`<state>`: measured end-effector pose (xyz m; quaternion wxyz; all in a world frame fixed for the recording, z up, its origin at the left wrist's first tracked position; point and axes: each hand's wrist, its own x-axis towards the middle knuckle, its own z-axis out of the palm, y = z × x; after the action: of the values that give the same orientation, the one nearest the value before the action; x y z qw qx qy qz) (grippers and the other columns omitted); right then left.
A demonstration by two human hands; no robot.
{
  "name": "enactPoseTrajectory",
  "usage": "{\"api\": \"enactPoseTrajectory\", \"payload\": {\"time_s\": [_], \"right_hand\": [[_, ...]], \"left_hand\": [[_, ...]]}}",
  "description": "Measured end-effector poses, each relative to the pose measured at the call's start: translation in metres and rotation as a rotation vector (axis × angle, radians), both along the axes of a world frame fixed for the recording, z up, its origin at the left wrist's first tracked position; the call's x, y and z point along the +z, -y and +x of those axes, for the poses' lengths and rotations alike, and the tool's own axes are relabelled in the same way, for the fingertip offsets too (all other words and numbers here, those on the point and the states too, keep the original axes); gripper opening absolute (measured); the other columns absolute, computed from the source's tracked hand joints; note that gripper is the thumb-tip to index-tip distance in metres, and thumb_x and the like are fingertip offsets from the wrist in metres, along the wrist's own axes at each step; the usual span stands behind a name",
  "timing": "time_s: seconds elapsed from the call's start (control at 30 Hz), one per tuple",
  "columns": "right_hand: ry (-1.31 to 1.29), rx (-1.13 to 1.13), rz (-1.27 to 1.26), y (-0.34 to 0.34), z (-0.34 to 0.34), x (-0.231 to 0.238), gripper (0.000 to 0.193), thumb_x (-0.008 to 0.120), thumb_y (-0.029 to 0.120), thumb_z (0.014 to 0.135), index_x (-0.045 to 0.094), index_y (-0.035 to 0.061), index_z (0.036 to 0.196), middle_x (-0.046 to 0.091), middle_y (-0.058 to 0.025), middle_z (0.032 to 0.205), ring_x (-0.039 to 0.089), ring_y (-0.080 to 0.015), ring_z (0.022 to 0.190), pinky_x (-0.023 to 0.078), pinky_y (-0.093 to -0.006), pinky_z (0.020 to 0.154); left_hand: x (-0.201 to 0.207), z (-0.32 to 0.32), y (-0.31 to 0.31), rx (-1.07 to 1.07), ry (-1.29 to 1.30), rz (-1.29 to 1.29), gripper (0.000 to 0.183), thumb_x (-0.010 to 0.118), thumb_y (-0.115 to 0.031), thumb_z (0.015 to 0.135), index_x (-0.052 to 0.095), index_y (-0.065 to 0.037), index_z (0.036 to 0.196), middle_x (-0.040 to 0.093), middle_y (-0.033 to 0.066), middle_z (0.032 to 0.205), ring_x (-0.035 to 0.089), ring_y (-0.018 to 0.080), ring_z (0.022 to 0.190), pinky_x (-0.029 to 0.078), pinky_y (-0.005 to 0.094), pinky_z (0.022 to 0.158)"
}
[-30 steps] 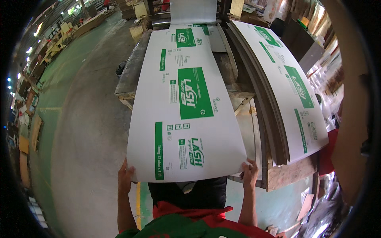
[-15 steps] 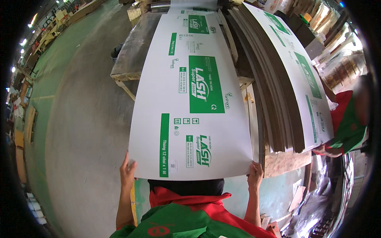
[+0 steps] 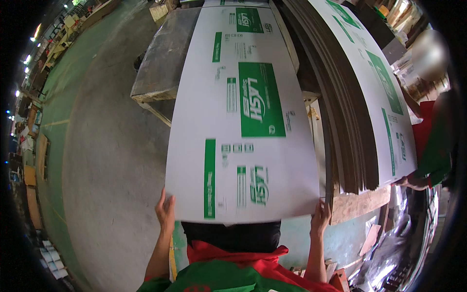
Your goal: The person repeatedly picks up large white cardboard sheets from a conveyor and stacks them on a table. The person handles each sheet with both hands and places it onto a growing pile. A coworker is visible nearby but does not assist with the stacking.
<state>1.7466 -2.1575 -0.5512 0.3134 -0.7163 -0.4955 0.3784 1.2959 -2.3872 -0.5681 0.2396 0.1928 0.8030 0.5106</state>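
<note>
A long white cardboard sheet [image 3: 292, 180] with green printed panels stretches away from me over a table. My left hand [image 3: 166, 211] is closed at its near left corner, the thumb by the edge and a finger pointing up along the side. At the near right corner my right hand [image 3: 320, 219] pinches the edge, fingers partly hidden by the sheet. The sheet's near edge hangs in front of my waist, past the table's end.
Right of the sheet stands a tall stack of cardboard sheets [image 3: 357, 146], a similar white printed sheet [image 3: 384, 97] on top. A co-worker's hand [image 3: 416, 182] is at that sheet's near right corner. The dark-topped table [image 3: 158, 68] shows on the left. Crumpled clear plastic [image 3: 389, 248] lies lower right.
The view has shifted a little, so the sheet and both my hands appear slightly farther right. My hold looks the same. The co-worker's head now shows higher at the right.
</note>
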Motion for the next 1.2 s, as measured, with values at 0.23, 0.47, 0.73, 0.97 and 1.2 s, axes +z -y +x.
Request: {"api": "enactPoseTrajectory", "payload": {"time_s": [0.23,0.47,0.73,0.97,1.2], "right_hand": [[-0.004,0.014,0.263,-0.111,-0.035,-0.060,0.020,0.058,0.016,0.102,0.065,-0.0016,0.106,0.065,-0.0054,0.084,0.055,-0.0097,0.077,0.046,-0.0280,0.069],[0.711,0.525,0.132,-0.167,-0.063,-0.029,0.044,0.063,0.024,0.094,0.057,0.0066,0.134,0.059,-0.0194,0.128,0.059,-0.0385,0.112,0.049,-0.0468,0.095],[1.193,0.105,0.765,-0.133,0.047,0.104,0.073,0.079,0.012,0.079,0.046,0.0015,0.144,0.049,-0.0206,0.144,0.043,-0.0394,0.138,0.037,-0.0489,0.113],[1.119,0.209,0.621,-0.133,0.109,0.129,0.044,0.072,0.007,0.081,0.061,0.0016,0.123,0.066,-0.0163,0.125,0.064,-0.0348,0.114,0.052,-0.0458,0.095],[0.890,0.609,1.287,-0.008,0.002,0.165,0.034,0.073,0.011,0.077,0.067,0.0064,0.111,0.069,-0.0036,0.096,0.065,-0.0202,0.080,0.054,-0.0361,0.069]], "left_hand": [[-0.048,-0.039,-0.097,0.110,0.019,0.030,0.068,0.069,-0.039,0.094,0.050,0.004,0.142,0.057,0.0223,0.139,0.053,0.0269,0.130,0.040,0.0382,0.110],[-0.085,-0.082,-0.167,0.102,0.025,0.004,0.072,0.068,-0.044,0.094,0.047,0.003,0.145,0.060,0.0224,0.135,0.059,0.0288,0.123,0.046,0.0380,0.103],[-0.081,-0.080,-0.253,-0.259,-0.788,-0.263,0.071,0.065,-0.032,0.095,0.034,0.002,0.149,0.046,0.0266,0.138,0.046,0.0427,0.126,0.041,0.0504,0.105],[-0.024,0.106,-0.248,-0.723,-0.445,0.231,0.051,0.066,-0.030,0.095,0.053,0.003,0.131,0.056,0.0240,0.129,0.056,0.0391,0.118,0.047,0.0484,0.099],[0.088,0.241,-0.190,-0.741,1.044,0.555,0.049,0.060,-0.035,0.099,0.051,0.001,0.132,0.062,0.0160,0.118,0.066,0.0250,0.100,0.057,0.0396,0.083]]}}
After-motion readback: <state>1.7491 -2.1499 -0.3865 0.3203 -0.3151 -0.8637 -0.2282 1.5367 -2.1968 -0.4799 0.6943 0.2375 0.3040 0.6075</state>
